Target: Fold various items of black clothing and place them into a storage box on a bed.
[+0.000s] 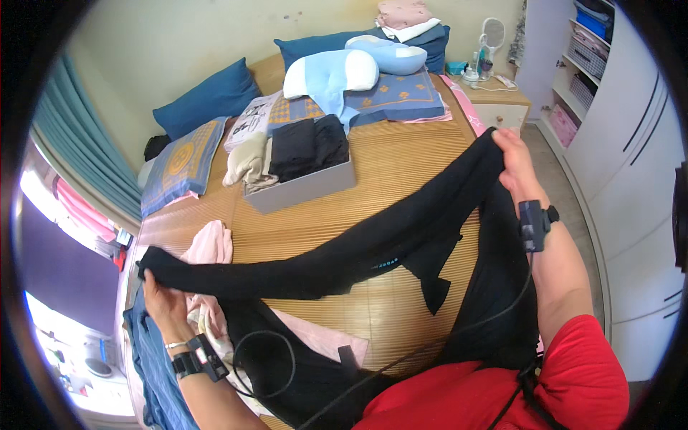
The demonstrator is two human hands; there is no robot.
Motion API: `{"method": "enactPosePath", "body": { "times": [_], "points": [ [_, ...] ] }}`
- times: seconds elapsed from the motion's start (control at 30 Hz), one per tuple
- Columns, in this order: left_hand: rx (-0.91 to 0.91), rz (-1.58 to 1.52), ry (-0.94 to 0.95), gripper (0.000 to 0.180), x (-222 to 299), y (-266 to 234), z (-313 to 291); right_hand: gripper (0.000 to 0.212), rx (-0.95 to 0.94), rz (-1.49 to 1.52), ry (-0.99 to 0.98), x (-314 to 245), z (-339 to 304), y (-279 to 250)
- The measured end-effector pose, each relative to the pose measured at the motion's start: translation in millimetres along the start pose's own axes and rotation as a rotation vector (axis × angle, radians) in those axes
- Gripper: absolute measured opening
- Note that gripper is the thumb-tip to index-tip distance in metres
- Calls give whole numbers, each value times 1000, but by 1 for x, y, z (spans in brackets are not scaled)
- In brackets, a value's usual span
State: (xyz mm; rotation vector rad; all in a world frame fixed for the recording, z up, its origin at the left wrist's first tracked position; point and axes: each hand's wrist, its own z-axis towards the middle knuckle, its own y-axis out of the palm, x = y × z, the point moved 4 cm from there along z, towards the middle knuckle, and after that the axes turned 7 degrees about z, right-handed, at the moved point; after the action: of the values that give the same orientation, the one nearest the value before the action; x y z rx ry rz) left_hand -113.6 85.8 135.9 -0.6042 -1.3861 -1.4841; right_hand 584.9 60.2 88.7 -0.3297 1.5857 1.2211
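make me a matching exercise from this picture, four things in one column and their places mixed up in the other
Column one:
1. black garment
2. grey box
3. bedside cabinet
4. teal curtain

Column two:
A. hanging at the far left of the view
B. on the slatted mat, with clothes in it
C. beside the far right part of the bed, with small items on top
D. stretched between the left hand and the right hand

Right pairs: 1-D, 2-B, 3-C, 4-A

Black garment (322,274) aloft, stretched wide, middle sagging.
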Motion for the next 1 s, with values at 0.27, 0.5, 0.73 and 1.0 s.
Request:
{"method": "enactPosePath", "body": {
  "times": [0.27,0.5,0.73,1.0],
  "points": [
    [-393,32,-185,28,-76,201,-44,66,-784,-1023,49,73,-86,110],
    [-520,-177,-307,25,-81,297,-102,54,-1013,-850,126,131,-161,156],
    [-380,-95,-326,41,-99,242,-74,26,-583,-293,716,112,-139,149],
    [-506,29,-804,53,-216,178,-133,31,-615,-15,635,103,-126,164]
  ]
}}
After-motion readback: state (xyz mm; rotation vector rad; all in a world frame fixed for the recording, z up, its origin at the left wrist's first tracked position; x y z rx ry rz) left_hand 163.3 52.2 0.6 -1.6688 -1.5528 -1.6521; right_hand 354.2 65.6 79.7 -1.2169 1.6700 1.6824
